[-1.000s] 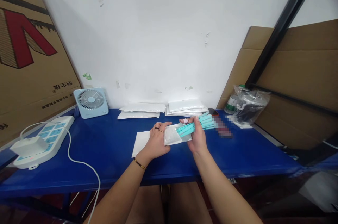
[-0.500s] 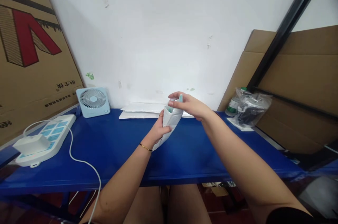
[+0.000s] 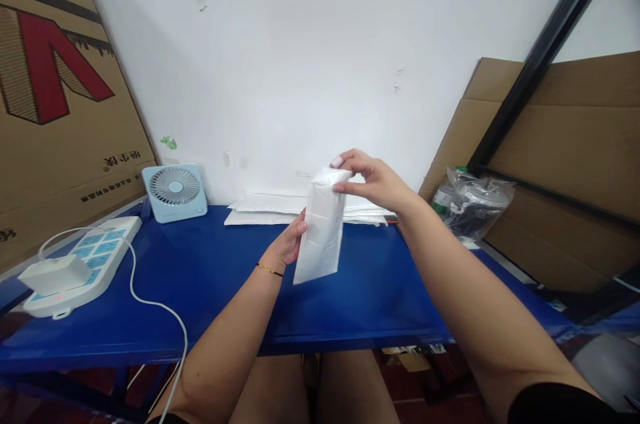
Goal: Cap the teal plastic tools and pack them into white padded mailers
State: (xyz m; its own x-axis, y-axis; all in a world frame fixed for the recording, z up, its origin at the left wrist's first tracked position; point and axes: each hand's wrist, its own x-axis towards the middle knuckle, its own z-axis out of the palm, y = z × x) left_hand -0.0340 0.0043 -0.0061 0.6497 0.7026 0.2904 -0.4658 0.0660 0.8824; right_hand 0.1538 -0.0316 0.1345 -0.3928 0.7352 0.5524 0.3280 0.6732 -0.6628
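A white padded mailing bag (image 3: 323,231) is held nearly upright above the blue table, its flat side towards me. My left hand (image 3: 289,241) grips its left edge, the thumb on the front and the other fingers behind. At the bag's top, my right hand (image 3: 373,181) pinches the upper right corner between thumb and fingers, where the top edge looks bent over. What the bag contains is hidden. Behind it, more flat white bags (image 3: 265,211) lie stacked against the wall.
A light blue fan (image 3: 175,191) stands at the back left of the blue table (image 3: 225,304). Nearer me lies a power strip (image 3: 105,264) with a plugged-in adapter and white cable. At right are a bottle (image 3: 443,199), a clear plastic bag (image 3: 477,204) and cardboard (image 3: 565,164).
The bag has turned flat side towards me and hangs straighter. Its mouth and the pale blue item showing there are now covered. My right hand has risen slightly and pinches the top corner.
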